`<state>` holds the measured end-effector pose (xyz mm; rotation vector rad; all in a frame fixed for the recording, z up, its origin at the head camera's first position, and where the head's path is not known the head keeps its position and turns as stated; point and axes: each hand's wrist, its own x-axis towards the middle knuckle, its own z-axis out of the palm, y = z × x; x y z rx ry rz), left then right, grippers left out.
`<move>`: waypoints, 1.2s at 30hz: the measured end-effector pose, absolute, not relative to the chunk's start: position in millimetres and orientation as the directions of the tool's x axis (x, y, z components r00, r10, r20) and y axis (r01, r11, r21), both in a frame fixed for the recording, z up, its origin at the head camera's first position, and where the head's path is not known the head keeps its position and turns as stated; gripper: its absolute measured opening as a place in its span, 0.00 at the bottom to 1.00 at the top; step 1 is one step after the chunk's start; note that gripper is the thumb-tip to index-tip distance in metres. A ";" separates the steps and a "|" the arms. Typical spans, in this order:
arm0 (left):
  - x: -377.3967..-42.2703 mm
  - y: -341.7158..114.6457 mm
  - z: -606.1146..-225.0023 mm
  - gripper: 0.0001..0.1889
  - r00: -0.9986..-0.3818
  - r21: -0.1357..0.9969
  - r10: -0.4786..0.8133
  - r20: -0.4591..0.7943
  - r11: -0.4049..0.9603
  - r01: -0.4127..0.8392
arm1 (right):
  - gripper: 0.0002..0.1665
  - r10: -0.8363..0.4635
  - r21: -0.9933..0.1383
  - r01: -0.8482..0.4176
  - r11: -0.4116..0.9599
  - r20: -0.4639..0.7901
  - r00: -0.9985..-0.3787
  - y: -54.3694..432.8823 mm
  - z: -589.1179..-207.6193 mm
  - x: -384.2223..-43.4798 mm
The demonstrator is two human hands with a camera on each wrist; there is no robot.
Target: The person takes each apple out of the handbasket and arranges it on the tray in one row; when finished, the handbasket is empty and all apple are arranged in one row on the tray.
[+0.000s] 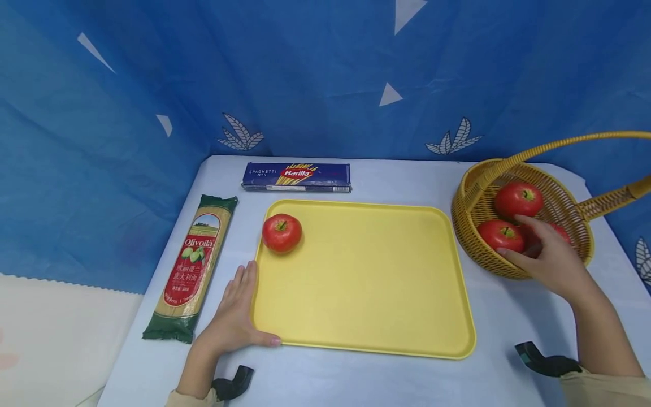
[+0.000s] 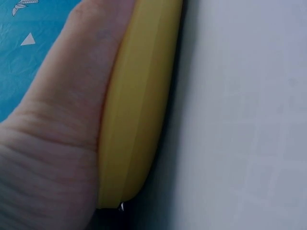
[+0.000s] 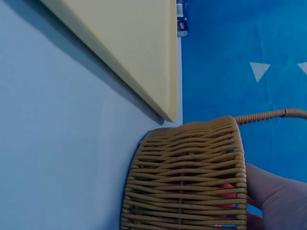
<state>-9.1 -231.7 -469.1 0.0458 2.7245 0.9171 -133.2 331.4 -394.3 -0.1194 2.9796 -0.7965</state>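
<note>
My left hand lies against the near left corner of a yellow tray, its fingers straight along the left side and the thumb at the front edge. The left wrist view shows skin pressed close to the tray's rim. One red apple sits in the tray's far left corner. To the right, my right hand reaches into a wicker basket, thumb and forefinger bent about the front red apple. Behind it is another apple; a third apple is partly hidden by the hand.
A blue spaghetti box lies behind the tray. Left of the tray is a green-ended pasta packet. The basket's tall handle arches over its opening. A blue curtain hangs behind the white table.
</note>
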 end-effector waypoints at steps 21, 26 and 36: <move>-9.2 -232.1 -469.5 0.84 -0.963 0.578 0.101 -0.250 0.813 -0.065 | 0.59 -0.111 -0.418 0.016 0.908 -0.277 -0.954 324.3 -396.6 -166.6; -9.0 -231.3 -469.3 0.84 -0.963 0.580 0.100 -0.249 0.812 -0.065 | 0.60 -0.130 -0.432 0.024 0.902 -0.323 -0.937 324.2 -400.0 -171.7; -9.1 -231.9 -469.7 0.85 -0.965 0.574 0.108 -0.241 0.817 -0.051 | 0.60 -0.053 -0.453 0.065 0.889 -0.242 -0.969 321.1 -408.4 -169.2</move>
